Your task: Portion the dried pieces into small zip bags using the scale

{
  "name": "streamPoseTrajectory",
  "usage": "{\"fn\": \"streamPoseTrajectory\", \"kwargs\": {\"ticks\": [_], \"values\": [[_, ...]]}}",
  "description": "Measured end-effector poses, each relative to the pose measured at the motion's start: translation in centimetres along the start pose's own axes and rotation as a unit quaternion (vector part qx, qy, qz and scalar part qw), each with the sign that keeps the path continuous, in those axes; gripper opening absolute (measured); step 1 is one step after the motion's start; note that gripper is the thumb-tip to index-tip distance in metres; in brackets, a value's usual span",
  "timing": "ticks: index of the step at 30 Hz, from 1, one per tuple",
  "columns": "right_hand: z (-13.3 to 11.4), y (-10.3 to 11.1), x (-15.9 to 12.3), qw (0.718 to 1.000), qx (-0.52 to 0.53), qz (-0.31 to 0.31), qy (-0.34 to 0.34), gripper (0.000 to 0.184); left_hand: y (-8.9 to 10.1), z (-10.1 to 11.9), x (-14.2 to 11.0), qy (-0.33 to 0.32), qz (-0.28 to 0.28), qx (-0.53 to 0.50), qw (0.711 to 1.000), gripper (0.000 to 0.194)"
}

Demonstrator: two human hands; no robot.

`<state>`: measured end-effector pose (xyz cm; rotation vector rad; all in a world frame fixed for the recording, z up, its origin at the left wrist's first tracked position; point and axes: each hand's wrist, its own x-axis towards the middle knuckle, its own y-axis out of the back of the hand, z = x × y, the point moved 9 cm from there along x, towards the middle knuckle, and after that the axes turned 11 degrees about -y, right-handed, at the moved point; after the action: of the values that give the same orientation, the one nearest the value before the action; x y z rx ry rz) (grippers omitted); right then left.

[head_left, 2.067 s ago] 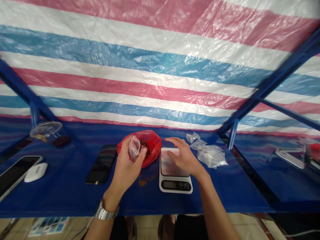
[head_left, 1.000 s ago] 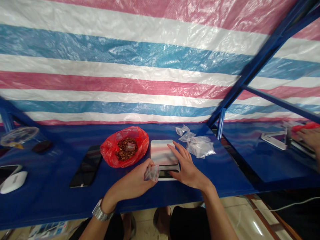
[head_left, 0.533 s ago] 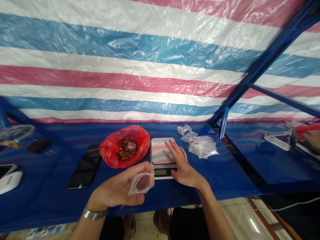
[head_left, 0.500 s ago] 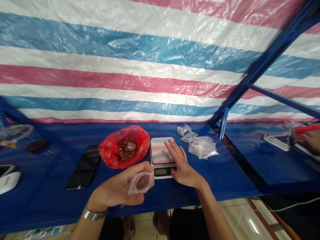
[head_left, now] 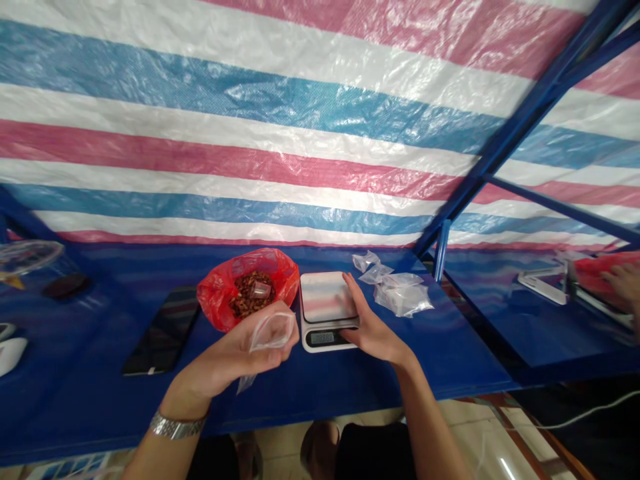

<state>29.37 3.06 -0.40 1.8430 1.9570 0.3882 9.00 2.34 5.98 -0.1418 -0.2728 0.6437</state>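
Observation:
My left hand (head_left: 235, 350) pinches a small clear zip-lock bag (head_left: 274, 331), its mouth spread apart between thumb and fingers. Behind that hand a red plastic bag (head_left: 213, 297) stands rolled open, holding brown nuts or seeds (head_left: 243, 303) with a small clear plastic cup (head_left: 261, 290) lying on top. Against the right side of a white digital kitchen scale (head_left: 327, 297) rests my right hand (head_left: 373, 330), fingers stretched. Its thumb lies on the button area beside the display (head_left: 324, 338), which is lit with several segment digits. Nothing sits on the weighing plate.
Several clear zip bags (head_left: 404, 293) lie right of the scale. A black phone (head_left: 163, 331) is on the left, with a clear plastic tub (head_left: 30, 260) beyond it. A blue frame post (head_left: 441, 250) stands at right; past it another person's hand (head_left: 625, 280) is by a red bag.
The scale's display has lit up with digits. My right fingers have drawn off the plate toward its right edge. My left hand has shifted slightly up and left with the zip bag.

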Motion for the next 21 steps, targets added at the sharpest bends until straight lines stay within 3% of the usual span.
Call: {"fn": "streamPoseTrajectory", "kwargs": {"ticks": [6,10,13,17,21], "values": [[-1.1,2.2,-1.5,0.988,-0.040,0.150,0.026,0.094,1.1,-0.9,2.0,-0.053,0.187,-0.104,0.975,0.035],[-0.2,2.2,-2.0,0.991,-0.064,0.116,-0.008,0.089,1.3,-2.2,3.6,-0.054,0.234,-0.093,0.966,0.035],[1.4,2.2,-2.1,0.992,-0.049,0.105,-0.054,0.088,2.0,-2.2,4.2,-0.090,0.273,0.053,0.956,0.029],[2.4,2.2,-2.1,0.985,-0.084,0.127,-0.079,0.084,1.6,-1.0,4.1,-0.123,0.299,0.364,0.873,0.019],[2.5,1.9,-2.3,0.985,-0.099,0.117,-0.079,0.087,1.3,-1.8,4.4,-0.098,0.292,0.473,0.825,0.021]]}}
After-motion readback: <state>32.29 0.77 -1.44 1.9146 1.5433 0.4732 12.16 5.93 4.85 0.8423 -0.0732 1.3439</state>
